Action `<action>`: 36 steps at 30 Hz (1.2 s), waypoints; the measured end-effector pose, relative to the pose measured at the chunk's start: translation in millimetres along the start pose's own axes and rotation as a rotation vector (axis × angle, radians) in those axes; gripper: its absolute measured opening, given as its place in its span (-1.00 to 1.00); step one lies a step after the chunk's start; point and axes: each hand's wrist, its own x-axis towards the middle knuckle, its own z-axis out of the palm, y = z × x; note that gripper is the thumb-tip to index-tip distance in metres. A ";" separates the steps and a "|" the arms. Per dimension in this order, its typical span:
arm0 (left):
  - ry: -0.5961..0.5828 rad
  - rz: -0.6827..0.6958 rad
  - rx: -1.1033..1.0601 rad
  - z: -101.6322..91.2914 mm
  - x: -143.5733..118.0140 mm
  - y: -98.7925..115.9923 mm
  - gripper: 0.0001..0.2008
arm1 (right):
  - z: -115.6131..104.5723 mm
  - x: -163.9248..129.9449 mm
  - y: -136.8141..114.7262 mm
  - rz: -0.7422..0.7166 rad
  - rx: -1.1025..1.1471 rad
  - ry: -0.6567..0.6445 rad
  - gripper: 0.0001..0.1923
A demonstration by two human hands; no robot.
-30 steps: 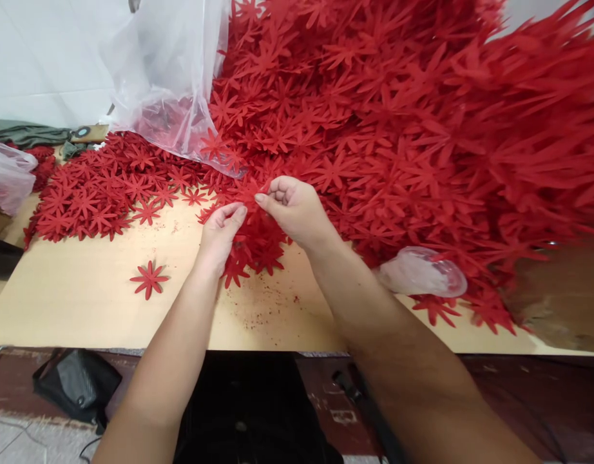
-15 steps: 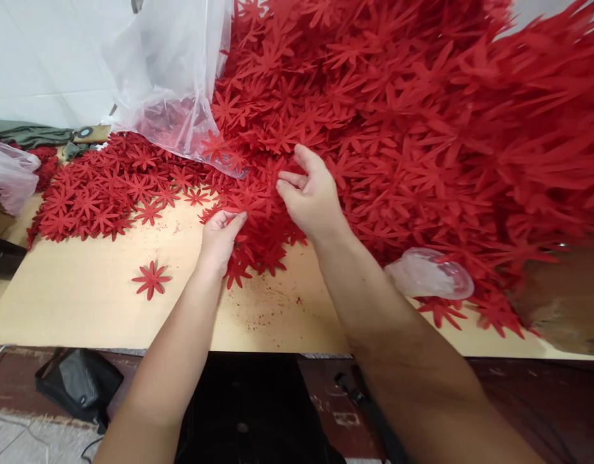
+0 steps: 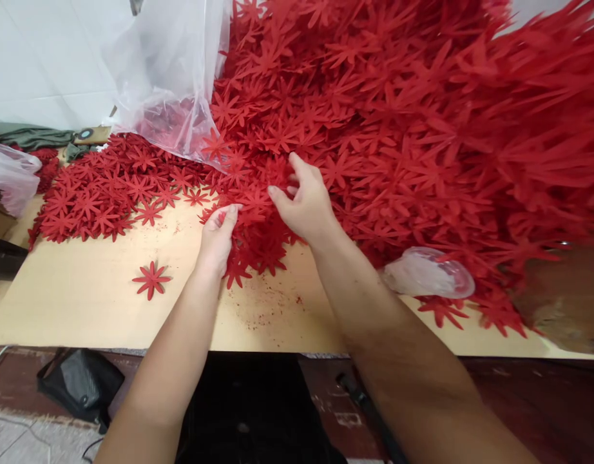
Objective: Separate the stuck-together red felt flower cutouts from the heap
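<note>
The left hand (image 3: 217, 235) lies at the near edge of the red flower cut-outs (image 3: 258, 212), its fingers bent and drawn together with the tips pressed onto one cut-out; whether it actually pinches that piece cannot be told. The right hand (image 3: 304, 203) is just beside it, a little farther back on the same cluster, fingers loosely spread and curled, thumb out toward the left hand, fingertips touching the cut-outs without closing on any that can be seen. The two hands are close together but not touching. The cluster under them is the front fringe of a huge heap of red cut-outs (image 3: 398, 116) that rises behind and to the right and fills most of the view. A flatter spread of cut-outs (image 3: 98, 193) covers the worktop (image 3: 84, 303) to the left, and a single flower (image 3: 151, 279) lies alone on the bare wood, well apart from the rest. Red crumbs speckle the wood near the hands. A clear plastic bag (image 3: 166, 77) hangs open at the back left, with a few red pieces showing through its lower part. A small crumpled clear bag (image 3: 425, 274) rests at the heap's near edge on the right, and another pale bag (image 3: 9, 177) sits at the far left.
</note>
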 end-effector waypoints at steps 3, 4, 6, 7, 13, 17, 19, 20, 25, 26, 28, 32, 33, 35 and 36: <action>-0.053 -0.025 -0.032 0.1 0.0 0.1 -0.85 | -5.0 -14.2 -15.4 0.017 0.071 -0.121 -0.52; -0.063 -0.025 -0.034 0.1 -0.1 0.4 -0.86 | -4.5 -19.5 -21.0 0.073 0.136 -0.197 -0.54; -0.049 0.008 -0.007 -0.1 -0.3 1.6 -0.87 | -1.5 -27.3 -29.0 0.198 0.273 -0.352 -0.57; -0.031 0.027 0.023 -0.1 -0.4 2.3 -0.87 | 0.4 -29.3 -30.9 0.243 0.332 -0.406 -0.59; -0.065 0.029 0.118 3.5 -2.1 3.7 -0.74 | 5.2 -23.6 -28.0 0.252 0.510 -0.335 -0.75; -0.029 0.013 0.154 4.8 -2.6 4.4 -0.89 | 4.0 -24.5 -30.5 0.213 0.509 -0.341 -0.76; -0.002 0.045 0.181 3.5 -1.7 4.0 -0.95 | 3.9 -27.0 -34.0 0.219 0.521 -0.376 -0.67; -0.001 0.082 0.197 2.6 -0.9 3.2 -0.95 | 4.2 -28.2 -35.9 0.225 0.526 -0.387 -0.63; -0.030 0.170 0.339 -1.2 2.7 -4.3 -0.83 | 9.4 -28.5 -40.4 0.218 0.510 -0.358 -0.72; -0.038 0.163 0.336 -1.2 2.5 -5.2 -0.81 | 10.9 -27.6 -40.2 0.211 0.493 -0.347 -0.77; -0.061 0.140 0.301 0.0 1.2 -5.2 -0.76 | 13.6 -25.6 -39.2 0.198 0.446 -0.302 -0.82; -0.092 0.101 0.295 5.9 -3.8 0.1 -0.70 | 15.3 -23.3 -39.8 0.153 0.293 -0.154 -0.71; -0.103 0.097 0.315 7.5 -5.0 1.5 -0.70 | 14.9 -23.1 -40.5 0.139 0.248 -0.125 -0.66; -0.130 0.085 0.357 10.1 -6.8 3.8 -0.69 | 13.8 -22.3 -41.2 0.123 0.190 -0.090 -0.57; -0.144 0.077 0.366 11.1 -7.6 4.6 -0.70 | 13.4 -21.4 -40.5 0.121 0.180 -0.079 -0.54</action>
